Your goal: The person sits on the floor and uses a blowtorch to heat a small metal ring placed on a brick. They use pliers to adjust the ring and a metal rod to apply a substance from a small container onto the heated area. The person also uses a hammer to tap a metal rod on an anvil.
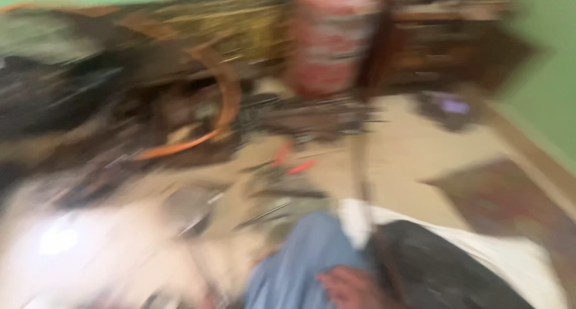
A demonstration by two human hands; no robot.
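The whole head view is smeared by motion. A skin-coloured shape (348,288) lies at the bottom centre, against a blue trouser leg (300,261); whether it is my hand or a foot cannot be told. A pale blur (198,267) fills the bottom left and may be my left hand or arm, but its fingers do not show. A dark object (432,267) rests on white cloth (516,255) just right of the skin-coloured shape. Nothing can be made out in either hand.
An orange hoop (225,105) lies on the pale floor among dark clutter at left. Red-handled tools (300,165) lie mid-floor. A red-and-white patterned thing (330,39) stands at top centre. A patterned rug (510,201) and a green wall (552,75) are on the right.
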